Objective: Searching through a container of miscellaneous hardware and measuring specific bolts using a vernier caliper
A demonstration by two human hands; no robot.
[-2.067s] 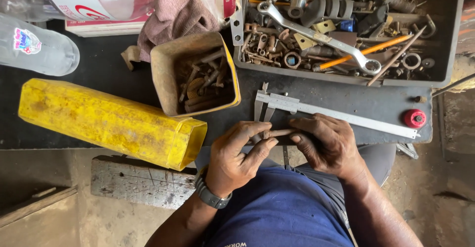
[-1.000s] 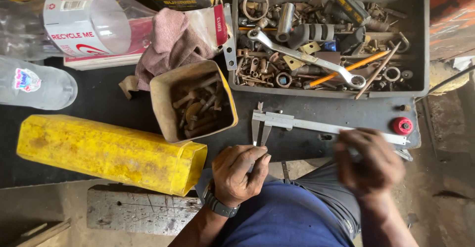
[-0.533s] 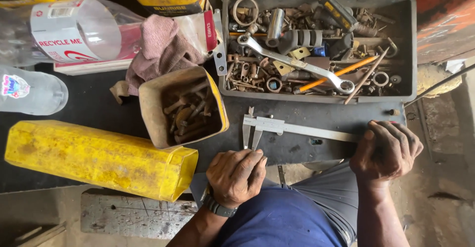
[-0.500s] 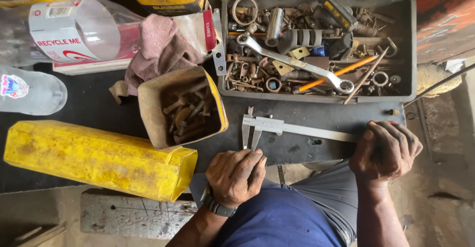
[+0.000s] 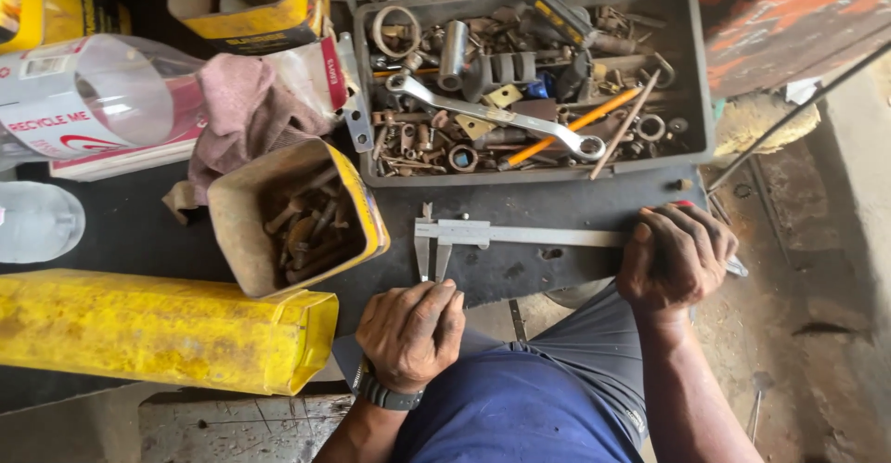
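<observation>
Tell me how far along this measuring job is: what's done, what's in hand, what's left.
Done: the caliper lies flat on the black bench top, set down below the grey parts tray. In hand: the right hand covers the caliper's far end; the left hand is curled at the bench edge, its contents hidden. Left: the rusty bolts sit loose in the yellow box.
</observation>
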